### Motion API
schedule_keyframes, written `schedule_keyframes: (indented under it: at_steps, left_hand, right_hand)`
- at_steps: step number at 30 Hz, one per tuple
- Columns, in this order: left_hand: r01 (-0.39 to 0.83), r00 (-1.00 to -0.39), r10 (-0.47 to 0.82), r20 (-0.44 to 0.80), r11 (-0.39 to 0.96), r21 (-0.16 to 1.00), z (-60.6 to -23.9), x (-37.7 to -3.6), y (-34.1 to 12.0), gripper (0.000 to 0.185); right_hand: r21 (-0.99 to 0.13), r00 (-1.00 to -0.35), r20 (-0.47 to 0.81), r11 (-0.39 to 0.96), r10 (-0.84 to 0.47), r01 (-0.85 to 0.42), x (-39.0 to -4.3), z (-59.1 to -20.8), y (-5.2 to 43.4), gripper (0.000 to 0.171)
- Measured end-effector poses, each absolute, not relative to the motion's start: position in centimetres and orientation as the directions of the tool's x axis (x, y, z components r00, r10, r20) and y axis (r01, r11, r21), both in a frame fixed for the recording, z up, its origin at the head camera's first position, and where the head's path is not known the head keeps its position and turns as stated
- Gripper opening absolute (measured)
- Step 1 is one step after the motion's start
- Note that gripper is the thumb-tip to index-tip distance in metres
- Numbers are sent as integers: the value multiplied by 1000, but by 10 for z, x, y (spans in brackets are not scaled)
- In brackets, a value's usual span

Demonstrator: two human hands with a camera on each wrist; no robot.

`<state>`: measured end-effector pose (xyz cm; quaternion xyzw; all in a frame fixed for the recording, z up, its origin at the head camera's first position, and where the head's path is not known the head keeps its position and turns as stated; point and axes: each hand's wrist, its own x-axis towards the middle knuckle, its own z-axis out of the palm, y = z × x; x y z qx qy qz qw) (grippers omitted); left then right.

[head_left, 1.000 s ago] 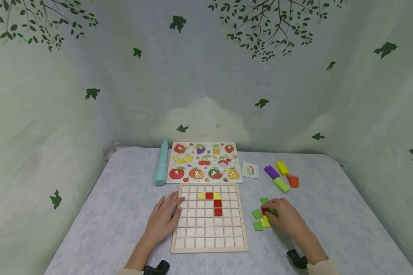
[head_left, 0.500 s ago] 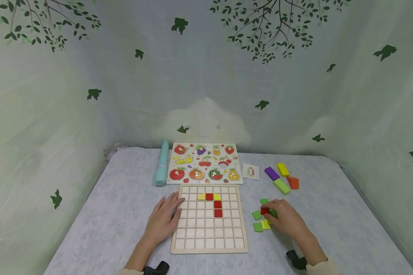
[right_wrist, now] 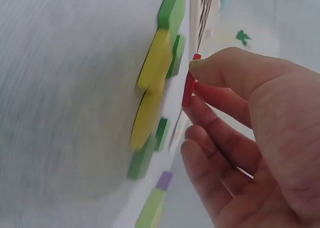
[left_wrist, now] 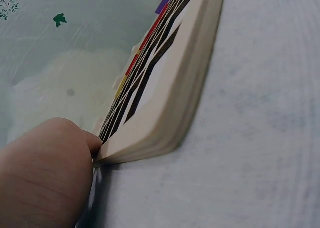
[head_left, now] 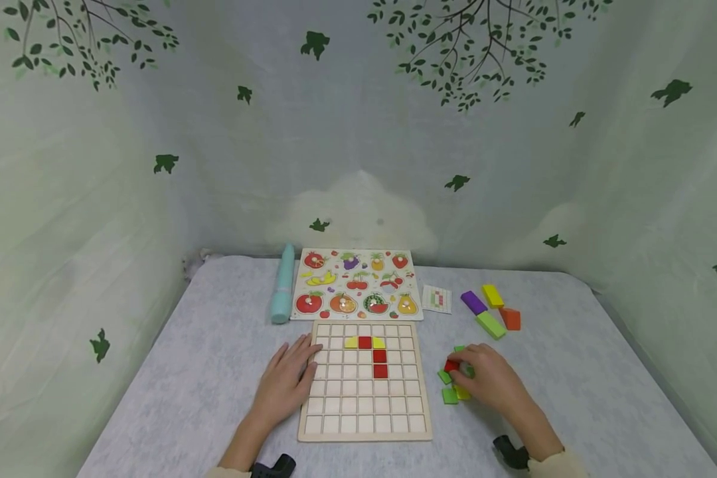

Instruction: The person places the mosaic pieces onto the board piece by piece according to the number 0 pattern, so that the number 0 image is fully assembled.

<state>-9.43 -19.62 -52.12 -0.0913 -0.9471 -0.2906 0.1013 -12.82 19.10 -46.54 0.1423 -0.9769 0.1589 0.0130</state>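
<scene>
Head view shows the right hand (head_left: 488,380) over a small heap of loose tiles (head_left: 454,392) on the table (head_left: 215,372), right of the grid board (head_left: 364,382) and nearer the table's front edge than the coloured blocks (head_left: 490,309) toward its back right. The hand pinches a red tile (head_left: 451,365) between thumb and fingertips; in the right wrist view the red tile (right_wrist: 188,87) stands out from the tips of the thumb and forefinger, edge-on, just above the yellow and green tiles (right_wrist: 155,82) that lie below it. The left hand (head_left: 287,382) rests flat with relaxed fingers against the board's left edge, grasping nothing. On the board lie three red and two yellow tiles near its back edge. A fruit puzzle (head_left: 355,284) and a teal tube (head_left: 282,292) lie behind the board.
</scene>
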Motion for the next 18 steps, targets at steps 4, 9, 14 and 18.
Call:
schedule_keyframes:
  at_steps: [4,9,14,18]
  left_hand:
    - [235,-962,117,247,815,529,-521,-94,-196,37]
    - [235,-962,118,246,816,528,-521,-93,-195,37]
    - [236,-960,117,253,823,516,-521,-93,-194,37]
    - [243,-956,121,266,835,493,-520,-93,-194,37]
  right_hand:
    - [-353,-950,94,882,-299,-312,-125,-463,182,23]
    - [-391,-938,111,853,-328,-344,-123,-461,169,26]
    - [-399,-927,135,838,-349,-373,-120,-461,155,25]
    - [-416,-915,152,816,-374,-402,-118,-463,144,25]
